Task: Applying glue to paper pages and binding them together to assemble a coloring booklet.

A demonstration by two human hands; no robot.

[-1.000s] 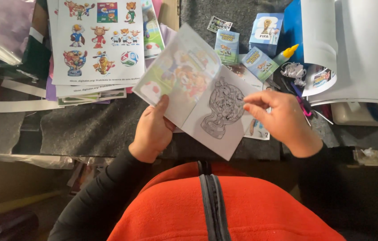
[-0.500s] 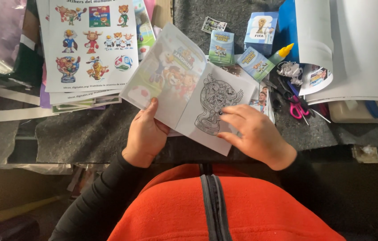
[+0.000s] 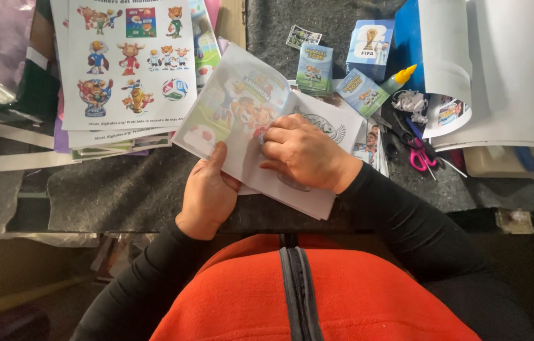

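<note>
A thin booklet (image 3: 242,107) lies open on the dark table, its left page coloured with cartoon animals, its right page a black line drawing. My left hand (image 3: 207,189) holds the booklet's near edge, thumb on top of the left page. My right hand (image 3: 302,151) lies over the fold, fingers curled and pressing down along the crease, covering most of the line drawing.
A stack of printed sheets with cartoon mascots (image 3: 128,63) lies at the left. Small sticker packets (image 3: 314,69), a glue bottle with yellow tip (image 3: 399,79), pink-handled scissors (image 3: 415,155) and white papers (image 3: 507,63) crowd the right. The table edge (image 3: 122,221) runs below my hands.
My right hand has moved left from the booklet's right edge onto the fold. The booklet has shifted slightly left and down; my left hand keeps its hold.
</note>
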